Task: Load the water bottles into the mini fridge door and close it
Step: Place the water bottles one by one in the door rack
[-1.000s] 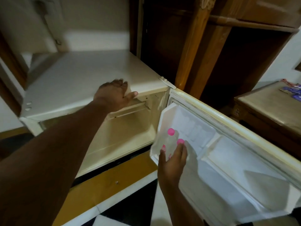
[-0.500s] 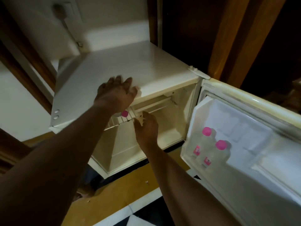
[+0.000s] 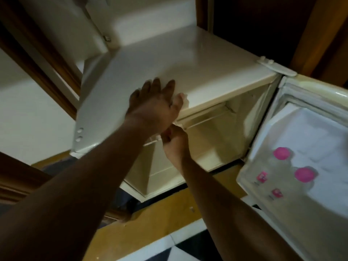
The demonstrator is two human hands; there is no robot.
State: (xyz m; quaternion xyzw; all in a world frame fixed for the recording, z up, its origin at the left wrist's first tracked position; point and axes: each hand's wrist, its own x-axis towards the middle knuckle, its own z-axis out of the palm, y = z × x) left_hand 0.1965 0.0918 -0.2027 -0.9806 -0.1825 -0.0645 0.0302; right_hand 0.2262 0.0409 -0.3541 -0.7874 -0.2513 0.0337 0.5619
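The cream mini fridge point(image 3: 197, 72) stands with its door point(image 3: 320, 132) swung open to the right. Two clear water bottles stand side by side in the door's shelf, one with its pink cap point(image 3: 281, 153) nearer the hinge, the other with its pink cap point(image 3: 304, 175) just in front. My left hand point(image 3: 156, 104) lies flat on the front edge of the fridge top. Just under it, my right hand point(image 3: 175, 140) reaches into the top of the cabinet with its fingers curled at the white shelf front point(image 3: 150, 142). Whatever those fingers hold is hidden by my left hand.
Dark wooden furniture point(image 3: 282, 25) stands behind the fridge and a wooden frame point(image 3: 37, 59) to its left. A yellow floor strip point(image 3: 160, 223) runs in front, with black and white tiles point(image 3: 188, 249) nearer me. The lower cabinet point(image 3: 216, 147) looks bare.
My right hand left the two bottles in the door and moved into the cabinet top, under my left hand. The pink cap seen on the inner shelf is now covered. The camera moved closer.
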